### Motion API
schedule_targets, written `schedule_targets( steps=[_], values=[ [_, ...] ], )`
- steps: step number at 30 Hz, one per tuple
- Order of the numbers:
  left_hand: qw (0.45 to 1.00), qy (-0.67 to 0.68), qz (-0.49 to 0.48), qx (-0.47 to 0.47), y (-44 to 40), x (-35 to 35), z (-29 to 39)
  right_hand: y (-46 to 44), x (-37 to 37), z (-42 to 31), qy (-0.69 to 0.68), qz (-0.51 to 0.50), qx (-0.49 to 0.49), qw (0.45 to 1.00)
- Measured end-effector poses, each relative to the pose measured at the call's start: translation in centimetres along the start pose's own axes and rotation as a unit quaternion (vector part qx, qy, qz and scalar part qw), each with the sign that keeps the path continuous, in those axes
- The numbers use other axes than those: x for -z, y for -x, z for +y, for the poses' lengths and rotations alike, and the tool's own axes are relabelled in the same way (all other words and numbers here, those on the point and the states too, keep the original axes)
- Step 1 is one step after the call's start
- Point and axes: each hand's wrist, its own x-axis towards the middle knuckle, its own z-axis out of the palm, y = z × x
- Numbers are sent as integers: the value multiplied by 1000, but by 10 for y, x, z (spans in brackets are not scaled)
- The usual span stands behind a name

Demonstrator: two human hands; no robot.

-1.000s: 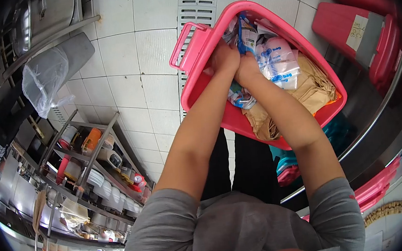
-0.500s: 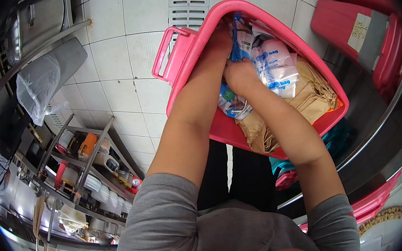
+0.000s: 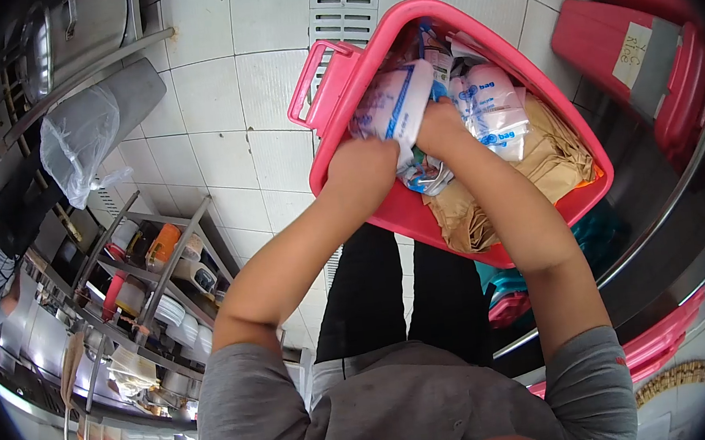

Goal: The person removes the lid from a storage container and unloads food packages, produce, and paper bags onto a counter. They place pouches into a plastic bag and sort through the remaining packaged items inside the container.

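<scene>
My left hand (image 3: 367, 168) is closed on the lower edge of a white plastic-bag pack (image 3: 393, 107) with blue print, slightly blurred, at the left side of a pink bin (image 3: 386, 213). Beside the pack's right edge, my right hand (image 3: 442, 129) is curled; its fingertips are hidden, so what it grips cannot be made out. To its right in the bin lie more white packs (image 3: 488, 109) printed "bag" in blue. Folded brown paper bags (image 3: 546, 159) fill the bin's right and near parts. Crumpled printed plastic (image 3: 427, 179) shows below the hands.
Pink containers (image 3: 606, 34), one labelled, stand at right by a dark counter with a metal edge (image 3: 665, 207). A metal rack (image 3: 154, 273) with bottles and containers stands at left. A clear plastic bag (image 3: 78, 145) hangs above it. A floor drain grate (image 3: 343, 17) lies beyond the bin.
My left hand has drawn back from deep in the bin toward me, bringing up the white bag pack. My right hand has stayed near the same spot.
</scene>
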Motion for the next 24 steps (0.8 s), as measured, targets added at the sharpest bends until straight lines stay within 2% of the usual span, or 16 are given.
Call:
schedule_targets(
  steps=[2,4,5,7,10,13,17,20,22,23,24],
  values=[
    [999,25,-38,-2,32,27,9,-8,-19,8,-3,38,34,999],
    [983,-6,128,-128,57,37,11,-21,-26,7,7,54,40,998],
    [984,-6,126,-127,62,34,12,-25,-29,7,11,57,39,998],
    [989,121,26,-82,65,28,12,-26,-28,6,18,56,36,998],
    [979,188,55,-57,64,25,16,-24,-28,5,23,64,39,997],
    [979,174,89,-55,61,20,24,-23,-29,7,25,66,39,997],
    [979,189,61,-48,60,18,26,-27,-35,9,27,88,47,995],
    [973,206,98,-35,54,12,26,-33,-50,17,29,132,67,988],
    [967,226,119,6,49,7,25,-26,-39,13,36,167,85,982],
    [968,223,118,5,44,7,25,-19,-33,12,87,95,72,989],
    [952,227,201,46,36,7,27,-9,-10,4,26,-17,10,999]
  ],
)
